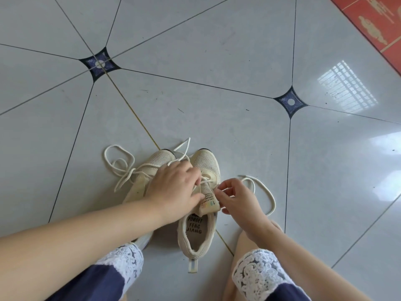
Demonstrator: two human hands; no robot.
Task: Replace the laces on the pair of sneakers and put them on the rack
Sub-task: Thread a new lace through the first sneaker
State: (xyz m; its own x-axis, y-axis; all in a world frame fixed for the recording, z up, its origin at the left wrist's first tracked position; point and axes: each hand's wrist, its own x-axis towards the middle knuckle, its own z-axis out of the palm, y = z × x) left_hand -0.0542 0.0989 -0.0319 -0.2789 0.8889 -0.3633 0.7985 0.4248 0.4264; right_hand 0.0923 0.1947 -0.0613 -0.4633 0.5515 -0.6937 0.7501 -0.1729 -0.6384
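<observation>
Two cream mesh sneakers stand side by side on the tiled floor, toes pointing away from me. My left hand lies across both and holds the tongue of the right sneaker, fingers curled at the lace crossings. My right hand pinches the cream lace at the eyelets on that shoe's right side; the lace loops out over the floor to the right. The left sneaker is mostly hidden under my left hand and forearm. Its lace lies in loose loops on the floor to the left.
My knees, in dark blue trousers with white lace trim, frame the shoes at the bottom. A red patterned mat covers the far right corner. Glossy grey floor tiles stretch ahead. No rack is in view.
</observation>
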